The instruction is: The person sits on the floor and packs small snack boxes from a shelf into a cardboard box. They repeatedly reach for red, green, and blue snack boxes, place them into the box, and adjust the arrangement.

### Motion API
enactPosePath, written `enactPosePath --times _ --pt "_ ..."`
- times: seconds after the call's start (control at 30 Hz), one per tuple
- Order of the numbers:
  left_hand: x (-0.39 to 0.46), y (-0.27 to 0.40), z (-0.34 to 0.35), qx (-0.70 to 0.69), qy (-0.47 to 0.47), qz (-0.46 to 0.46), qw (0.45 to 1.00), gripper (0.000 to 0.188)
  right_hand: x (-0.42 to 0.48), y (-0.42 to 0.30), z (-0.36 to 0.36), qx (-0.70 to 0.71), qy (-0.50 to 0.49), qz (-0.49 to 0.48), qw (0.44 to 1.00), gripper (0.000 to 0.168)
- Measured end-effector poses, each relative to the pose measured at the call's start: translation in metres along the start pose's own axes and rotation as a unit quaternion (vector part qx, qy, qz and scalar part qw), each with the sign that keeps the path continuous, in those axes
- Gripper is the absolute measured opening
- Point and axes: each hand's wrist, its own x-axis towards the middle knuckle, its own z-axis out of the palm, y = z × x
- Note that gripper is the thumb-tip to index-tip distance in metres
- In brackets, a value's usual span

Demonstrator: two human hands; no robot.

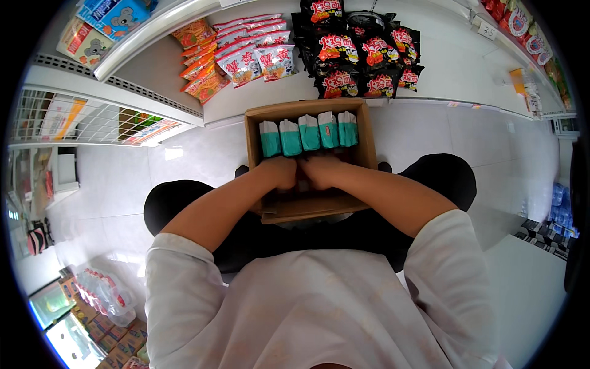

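Observation:
An open cardboard box point(308, 215) stands between my knees, in front of the lowest shelf. Along its far side several teal-and-white packets point(309, 133) stand upright in a row. Both hands reach down into the box, just on the near side of that row. My left hand point(280, 171) is at the left of the middle, its fingers hidden below the box's rim. Close beside it, my right hand point(321, 170) points its fingers down among dark reddish things point(302, 185) too dim to make out. Whether either hand grips something cannot be seen.
Beyond the box, a white shelf point(442, 69) bears black snack bags point(339, 48), white-and-red bags point(256, 60) and orange bags point(203, 83). A wire-mesh rack point(87, 117) stands to the left. Wrapped bottles point(106, 295) and cartons point(115, 339) are at the lower left, blue bottles point(561, 207) at the right.

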Motion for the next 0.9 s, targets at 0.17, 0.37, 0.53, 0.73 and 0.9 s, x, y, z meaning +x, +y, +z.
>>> enactPosePath --times 0.17,0.37,0.53,0.73,0.9 --pt "0.053 -0.024 0.024 -0.026 0.056 0.012 0.998 0.036 0.007 0.005 0.012 -0.037 0.042 0.023 0.998 0.084" --pt "0.118 -0.052 0.061 0.022 0.043 0.028 0.998 0.037 0.009 0.004 0.022 -0.190 -0.023 -0.008 0.981 0.057" --pt "0.118 -0.032 0.055 -0.053 -0.001 -0.038 0.998 0.038 -0.003 0.002 0.004 -0.151 -0.068 0.035 0.986 0.052" --pt "0.071 0.000 0.033 0.041 0.034 -0.106 0.993 0.047 0.002 0.016 0.007 -0.052 -0.011 0.076 0.996 0.056" --pt "0.070 0.005 0.034 0.068 0.078 -0.102 0.989 0.052 0.009 0.020 0.006 -0.039 -0.006 0.081 0.996 0.055"
